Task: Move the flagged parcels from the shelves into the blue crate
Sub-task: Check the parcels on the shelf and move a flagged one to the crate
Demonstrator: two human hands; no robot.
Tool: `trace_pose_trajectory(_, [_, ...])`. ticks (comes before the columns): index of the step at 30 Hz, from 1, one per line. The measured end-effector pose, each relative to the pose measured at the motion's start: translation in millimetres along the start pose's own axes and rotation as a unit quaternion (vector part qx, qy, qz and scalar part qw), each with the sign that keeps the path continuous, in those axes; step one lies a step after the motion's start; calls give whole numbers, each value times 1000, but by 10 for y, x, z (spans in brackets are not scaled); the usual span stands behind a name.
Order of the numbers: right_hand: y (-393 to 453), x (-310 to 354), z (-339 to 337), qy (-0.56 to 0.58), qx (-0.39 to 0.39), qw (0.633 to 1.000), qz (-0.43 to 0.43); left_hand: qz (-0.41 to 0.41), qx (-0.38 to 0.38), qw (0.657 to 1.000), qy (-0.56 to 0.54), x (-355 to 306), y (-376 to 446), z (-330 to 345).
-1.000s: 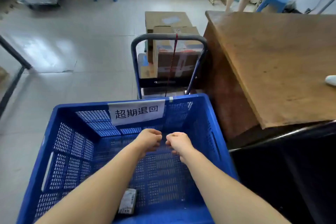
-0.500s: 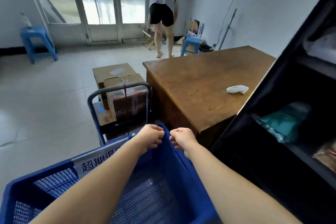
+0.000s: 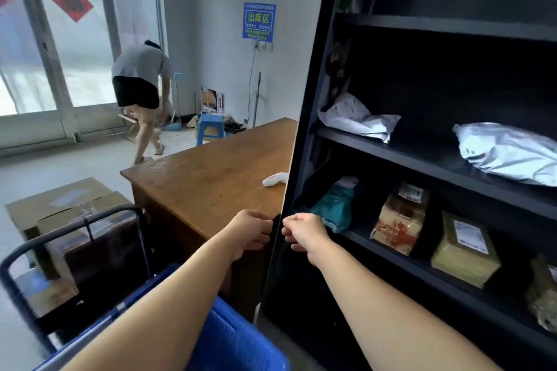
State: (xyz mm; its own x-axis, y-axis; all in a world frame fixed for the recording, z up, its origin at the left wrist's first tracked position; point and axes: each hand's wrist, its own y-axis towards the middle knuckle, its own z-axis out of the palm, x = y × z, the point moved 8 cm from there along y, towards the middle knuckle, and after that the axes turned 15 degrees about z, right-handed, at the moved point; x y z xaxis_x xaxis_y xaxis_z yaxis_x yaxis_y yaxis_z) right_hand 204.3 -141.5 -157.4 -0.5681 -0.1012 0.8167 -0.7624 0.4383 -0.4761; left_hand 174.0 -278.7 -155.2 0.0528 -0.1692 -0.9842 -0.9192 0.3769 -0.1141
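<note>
Hands are hovering side by side in the middle of the view, both arms reaching forward from the near edge. The left hand is sitting in front of the wooden table's near corner, fingers curled into a loose fist with nothing visible inside it. The right hand is just beside it, at the front edge of the black shelving unit, also curled and seemingly holding nothing. The two fists are close together but not touching.

The blue crate is showing only as a corner at the near bottom edge, below the left forearm. Parcels are lying on the shelves to the right: a teal bag, a brown printed carton and a labelled olive box on the lower shelf, and a white mailer and a silver mailer on the shelf above. No flag mark is readable on any of them from here.

Judging by this, the person is facing the shelves to search, and no parcel is in hand. The next move seems to call for spotting which parcel is flagged, then opening the right hand and reaching into the shelf for it.

At far left, another person is bending over near the windows. A white handheld scanner is lying on the table, and a trolley loaded with cardboard boxes is standing at near left.
</note>
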Motion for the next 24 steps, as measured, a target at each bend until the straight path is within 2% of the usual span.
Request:
trace_pose_trajectory(16, [-539,-292,-3193,89,-161,982,-37,131,152,980,-8,-1362,-27,2888])
trace_pose_trajectory(24, [-768,-617,-4545,115,-217,969,-32,153,209,965,-31,-1782,-125,4282])
